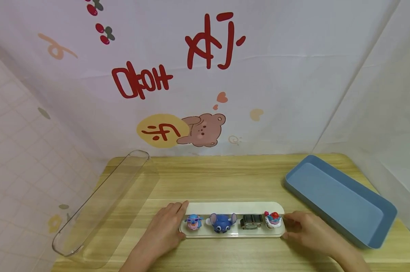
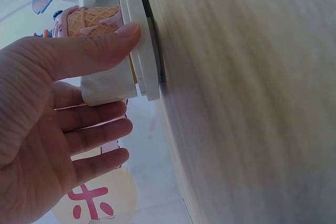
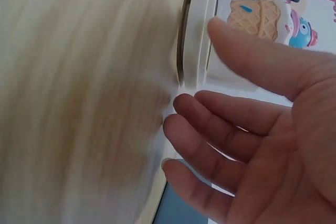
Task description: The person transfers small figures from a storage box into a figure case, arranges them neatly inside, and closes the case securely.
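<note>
A long white display base (image 1: 232, 208) with rounded ends and a raised back step lies at the front of the table. Several toy figures stand along it: a blue one with sunglasses (image 1: 193, 222), a big-eared blue one (image 1: 222, 223), a dark blocky one (image 1: 251, 222) and a white one with a red top (image 1: 273, 220). My left hand (image 1: 165, 226) grips the left end, thumb (image 2: 100, 51) on the front edge, index finger behind the step. At the right end, my right hand (image 1: 310, 230) holds it lightly, thumb (image 3: 252, 59) on the front edge; its other fingers are loosely bent.
At the left lies a long clear plastic cover (image 1: 106, 200), aslant. A shallow blue tray (image 1: 341, 204) sits at the right, close to my right hand. The wood-grain table (image 1: 205, 177) ends at a printed white cloth (image 1: 276, 87) behind.
</note>
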Action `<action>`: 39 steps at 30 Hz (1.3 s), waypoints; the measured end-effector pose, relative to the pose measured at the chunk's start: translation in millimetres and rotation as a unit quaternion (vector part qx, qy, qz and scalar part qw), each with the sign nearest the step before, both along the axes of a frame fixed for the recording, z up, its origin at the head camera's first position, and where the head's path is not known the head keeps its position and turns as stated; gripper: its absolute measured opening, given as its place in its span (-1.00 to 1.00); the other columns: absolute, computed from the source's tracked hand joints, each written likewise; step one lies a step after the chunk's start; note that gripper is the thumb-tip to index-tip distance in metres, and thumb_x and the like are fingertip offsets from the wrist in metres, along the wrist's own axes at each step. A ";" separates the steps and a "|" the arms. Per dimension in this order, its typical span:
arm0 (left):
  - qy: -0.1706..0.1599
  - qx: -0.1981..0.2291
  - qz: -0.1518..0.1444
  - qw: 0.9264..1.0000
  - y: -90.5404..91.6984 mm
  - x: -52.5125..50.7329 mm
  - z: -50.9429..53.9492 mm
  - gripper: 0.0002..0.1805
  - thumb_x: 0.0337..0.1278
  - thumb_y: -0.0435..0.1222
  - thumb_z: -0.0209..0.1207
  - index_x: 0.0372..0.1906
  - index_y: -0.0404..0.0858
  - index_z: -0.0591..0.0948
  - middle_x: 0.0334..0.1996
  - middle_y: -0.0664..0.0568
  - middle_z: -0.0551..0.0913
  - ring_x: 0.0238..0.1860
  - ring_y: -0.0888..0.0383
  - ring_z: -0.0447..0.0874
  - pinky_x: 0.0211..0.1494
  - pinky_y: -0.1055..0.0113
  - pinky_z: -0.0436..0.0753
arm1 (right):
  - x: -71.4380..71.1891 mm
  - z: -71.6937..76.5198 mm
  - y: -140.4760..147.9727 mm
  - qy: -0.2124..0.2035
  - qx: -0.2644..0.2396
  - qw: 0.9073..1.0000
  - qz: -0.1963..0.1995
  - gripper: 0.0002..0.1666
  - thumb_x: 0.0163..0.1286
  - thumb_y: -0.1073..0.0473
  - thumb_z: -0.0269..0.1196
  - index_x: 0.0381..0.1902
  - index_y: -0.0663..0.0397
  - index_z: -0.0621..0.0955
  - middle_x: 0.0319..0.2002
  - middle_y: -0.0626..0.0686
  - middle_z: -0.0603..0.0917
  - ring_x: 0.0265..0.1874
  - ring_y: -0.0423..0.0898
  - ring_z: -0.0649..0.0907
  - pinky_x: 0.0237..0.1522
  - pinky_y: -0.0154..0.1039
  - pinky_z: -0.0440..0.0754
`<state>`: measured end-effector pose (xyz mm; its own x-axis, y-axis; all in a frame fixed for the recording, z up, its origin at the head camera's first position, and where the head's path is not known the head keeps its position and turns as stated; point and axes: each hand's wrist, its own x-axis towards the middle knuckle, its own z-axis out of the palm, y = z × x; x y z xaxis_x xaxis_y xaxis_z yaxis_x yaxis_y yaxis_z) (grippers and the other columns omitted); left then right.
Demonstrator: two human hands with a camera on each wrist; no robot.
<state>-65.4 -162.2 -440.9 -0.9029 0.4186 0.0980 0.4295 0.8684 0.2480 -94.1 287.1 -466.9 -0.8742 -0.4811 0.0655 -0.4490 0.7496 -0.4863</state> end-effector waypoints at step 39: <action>0.198 -0.038 0.149 0.968 -82.1 8.0 52.5 0.03 -0.09 0.02 0.50 0.48 -0.39 0.41 0.34 -0.43 0.41 0.36 -0.45 0.31 0.41 -0.42 0.25 | -0.2 -1.4 -1.1 -0.008 0.034 0.999 0.005 -0.36 0.16 -0.14 0.58 0.04 0.19 0.73 -0.18 -0.19 0.75 -0.27 -0.32 0.65 -0.27 -0.24 0.68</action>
